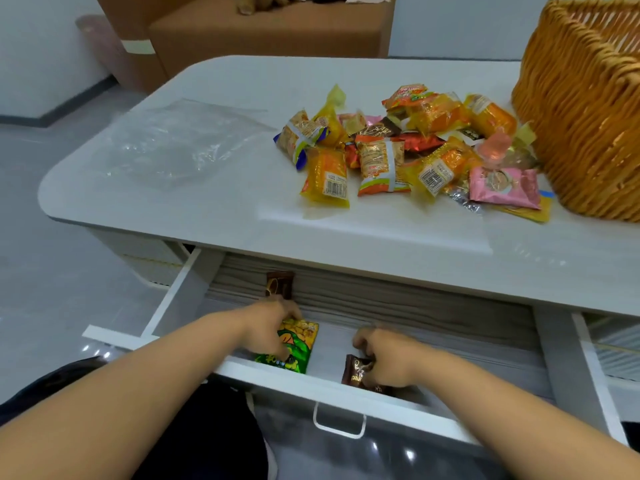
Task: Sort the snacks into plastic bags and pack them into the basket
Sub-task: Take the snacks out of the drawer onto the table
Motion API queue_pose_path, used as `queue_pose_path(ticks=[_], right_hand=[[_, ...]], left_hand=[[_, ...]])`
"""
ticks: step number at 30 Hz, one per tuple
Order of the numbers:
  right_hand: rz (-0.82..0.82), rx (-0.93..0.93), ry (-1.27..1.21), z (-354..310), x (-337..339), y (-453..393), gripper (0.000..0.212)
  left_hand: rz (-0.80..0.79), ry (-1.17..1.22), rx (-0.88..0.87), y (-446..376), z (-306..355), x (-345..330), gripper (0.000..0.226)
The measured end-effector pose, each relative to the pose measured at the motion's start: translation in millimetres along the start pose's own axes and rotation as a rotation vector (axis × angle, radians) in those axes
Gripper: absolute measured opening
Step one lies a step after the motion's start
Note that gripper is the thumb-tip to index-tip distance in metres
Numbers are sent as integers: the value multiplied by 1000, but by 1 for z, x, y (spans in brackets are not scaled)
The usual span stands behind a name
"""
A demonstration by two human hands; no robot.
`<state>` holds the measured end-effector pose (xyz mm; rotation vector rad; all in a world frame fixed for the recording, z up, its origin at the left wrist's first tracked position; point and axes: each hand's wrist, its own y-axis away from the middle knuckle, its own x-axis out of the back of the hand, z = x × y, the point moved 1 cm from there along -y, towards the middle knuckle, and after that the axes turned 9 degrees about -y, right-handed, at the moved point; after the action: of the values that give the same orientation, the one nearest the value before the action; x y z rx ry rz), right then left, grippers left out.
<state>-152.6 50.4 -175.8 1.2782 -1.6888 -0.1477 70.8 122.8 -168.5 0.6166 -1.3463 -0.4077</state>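
Down in the open drawer (346, 386) at the bottom of the frame, your left hand (273, 327) grips the green snack pack (294, 348), your right hand (388, 358) pinches the brown one (356, 372), and the snack pile (408, 147) and basket (585, 109) wait up and right.

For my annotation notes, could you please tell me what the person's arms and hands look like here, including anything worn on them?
Both forearms are bare right up to the frame edge: no sleeves in view. The left hand and right hand wear no gloves, and no watch, bracelet or ring is visible. Dark clothing shows below the arms.
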Motion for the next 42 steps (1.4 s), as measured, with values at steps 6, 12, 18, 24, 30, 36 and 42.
queue_pose_path(ticks=[6,12,18,24,30,36,42], right_hand=[[-56,-9,-65,4,-1,-1,25],[64,-7,-131,1,8,-6,19],[90,-22,-155,4,10,-9,30],[-30,16,-110,6,9,-4,21],[-48,67,60,-2,30,15,11],[-263,144,-139,-17,116,79,11],[90,316,-1387,0,160,112,14]], left_hand=[[96,-174,61,-11,17,5,37],[239,393,189,-31,5,16,17],[466,391,478,-68,0,5,41],[382,321,642,-75,10,15,65],[367,437,740,-85,14,17,74],[282,910,728,-77,18,12,41],[322,960,699,-70,11,12,42]])
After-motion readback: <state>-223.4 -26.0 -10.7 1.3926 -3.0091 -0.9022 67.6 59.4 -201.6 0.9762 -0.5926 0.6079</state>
